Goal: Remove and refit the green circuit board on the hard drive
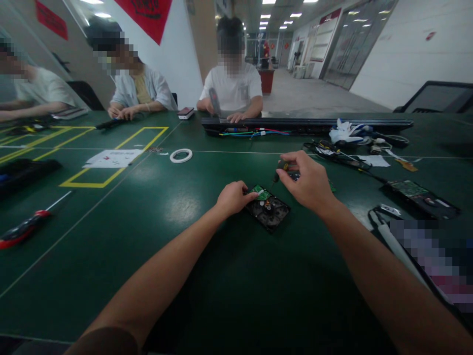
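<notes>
A black hard drive with a green circuit board at its far end lies on the green table in front of me. My left hand grips its left edge, thumb on top by the board. In my right hand a small dark screwdriver is pinched between thumb and fingers. Its thin shaft points down at the board's right edge; I cannot tell whether the tip sits in a screw. Partly hidden behind my right hand is another small green board.
A second hard drive and cables lie right. A long black panel with wires spans the back, white gloves beside it. A red-black screwdriver lies left, a white ring mid-table. Several people sit opposite.
</notes>
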`<act>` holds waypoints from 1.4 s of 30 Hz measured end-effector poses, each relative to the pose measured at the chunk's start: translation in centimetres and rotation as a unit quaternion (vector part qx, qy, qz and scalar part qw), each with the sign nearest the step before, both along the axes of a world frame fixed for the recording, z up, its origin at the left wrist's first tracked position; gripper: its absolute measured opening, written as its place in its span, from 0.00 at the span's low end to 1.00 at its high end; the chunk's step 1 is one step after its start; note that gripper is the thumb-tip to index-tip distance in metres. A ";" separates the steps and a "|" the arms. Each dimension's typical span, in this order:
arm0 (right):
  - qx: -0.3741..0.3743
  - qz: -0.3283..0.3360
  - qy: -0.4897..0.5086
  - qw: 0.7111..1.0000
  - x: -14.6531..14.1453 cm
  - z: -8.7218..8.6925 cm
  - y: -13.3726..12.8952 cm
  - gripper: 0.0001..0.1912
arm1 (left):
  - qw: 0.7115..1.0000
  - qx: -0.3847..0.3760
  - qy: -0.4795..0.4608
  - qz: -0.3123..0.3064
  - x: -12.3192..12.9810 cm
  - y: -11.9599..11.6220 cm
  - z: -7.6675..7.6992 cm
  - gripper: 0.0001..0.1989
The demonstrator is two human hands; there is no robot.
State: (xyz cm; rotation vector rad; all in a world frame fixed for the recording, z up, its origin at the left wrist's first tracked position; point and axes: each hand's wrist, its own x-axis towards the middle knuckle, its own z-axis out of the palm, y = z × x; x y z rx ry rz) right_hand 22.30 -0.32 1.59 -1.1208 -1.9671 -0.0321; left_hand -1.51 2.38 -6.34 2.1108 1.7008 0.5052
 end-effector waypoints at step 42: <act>-0.026 0.056 -0.021 0.998 -0.6 -0.2 -0.3 0.22 | 1.000 0.001 0.008 -0.003 0.0 0.1 0.0 0.20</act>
